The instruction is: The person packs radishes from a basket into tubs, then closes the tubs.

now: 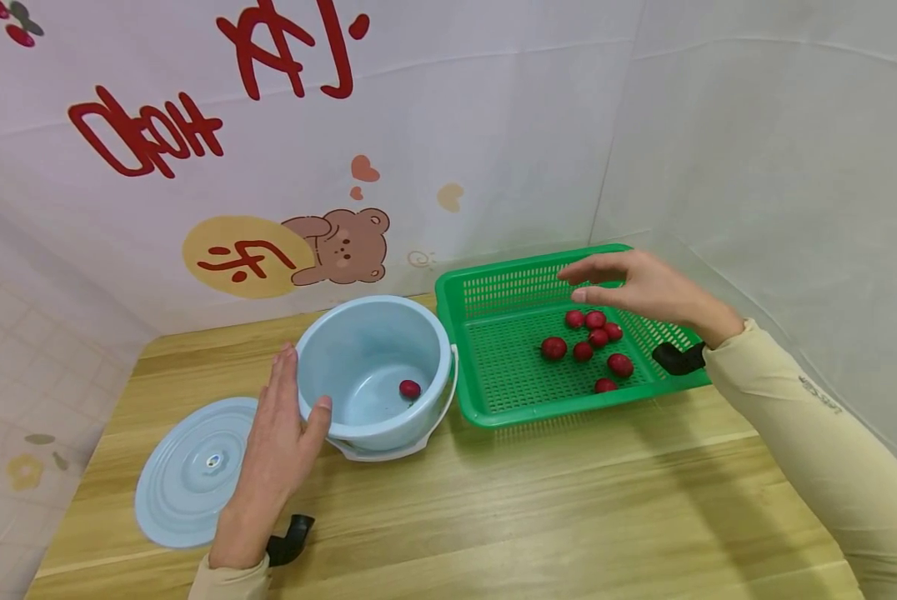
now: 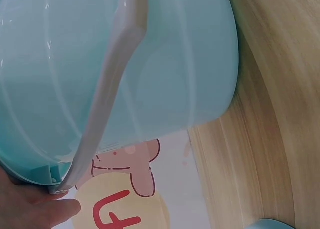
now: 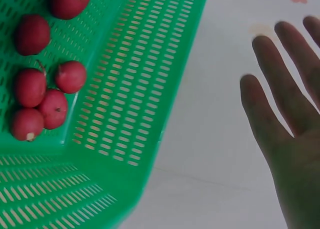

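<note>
My left hand (image 1: 279, 446) is at the left rim of a light blue bucket (image 1: 377, 429), fingers extended and thumb spread. In the left wrist view, those fingers (image 2: 60, 211) lie beside the end of the bucket's pale handle (image 2: 102, 101). One red radish (image 1: 409, 389) lies on the bucket's floor. My right hand (image 1: 636, 287) hovers over the back right of a green perforated basket (image 1: 519, 414), holding nothing, its fingers spread in the right wrist view. Several red radishes (image 1: 553, 348) are scattered in the basket's right part, some clustered together.
A round light blue lid (image 1: 174, 492) lies on the wooden table (image 1: 448, 525), left of the bucket and partly behind my left forearm. Basket and bucket stand side by side. A white curtain (image 1: 523, 142) with printed red lettering and a bear hangs behind the table.
</note>
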Demonstrator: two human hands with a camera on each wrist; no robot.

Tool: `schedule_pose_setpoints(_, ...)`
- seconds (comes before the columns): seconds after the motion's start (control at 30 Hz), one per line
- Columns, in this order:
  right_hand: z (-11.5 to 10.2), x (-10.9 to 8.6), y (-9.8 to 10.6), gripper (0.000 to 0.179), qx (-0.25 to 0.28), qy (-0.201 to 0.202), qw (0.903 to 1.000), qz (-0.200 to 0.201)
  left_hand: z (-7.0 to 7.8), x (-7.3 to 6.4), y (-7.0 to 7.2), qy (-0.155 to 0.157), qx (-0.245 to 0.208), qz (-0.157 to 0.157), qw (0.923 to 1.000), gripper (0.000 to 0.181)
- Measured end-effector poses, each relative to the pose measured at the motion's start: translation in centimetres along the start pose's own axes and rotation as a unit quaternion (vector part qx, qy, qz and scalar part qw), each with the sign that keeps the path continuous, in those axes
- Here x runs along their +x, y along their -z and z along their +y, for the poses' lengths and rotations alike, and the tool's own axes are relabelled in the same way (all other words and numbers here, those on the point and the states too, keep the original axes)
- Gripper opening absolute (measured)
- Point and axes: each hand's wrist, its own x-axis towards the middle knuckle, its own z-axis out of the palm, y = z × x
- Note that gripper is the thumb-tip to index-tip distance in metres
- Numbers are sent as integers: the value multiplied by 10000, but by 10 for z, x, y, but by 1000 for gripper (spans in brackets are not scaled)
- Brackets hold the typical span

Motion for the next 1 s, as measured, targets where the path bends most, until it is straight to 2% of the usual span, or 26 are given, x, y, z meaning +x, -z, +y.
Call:
schedule_pose_setpoints(0.23,20,12,-4,42,386,-106,9970,-659,0,0,0,-18,-36,30,10000,77)
schedule_pose_setpoints(0.53,48,24,-17,48,564,-176,9918,-1134,-1,-1,-1,-85,-87,80,9999,77)
schedule_pose_setpoints(0.8,60,30,-30,53,674,-298,9866,-1454,-1,0,-1,-80,-49,73,9999,77)
schedule_pose_setpoints(1.0,69,33,-40,58,820,-226,9822,-1678,0,-1,0,-82,-24,57,9999,77)
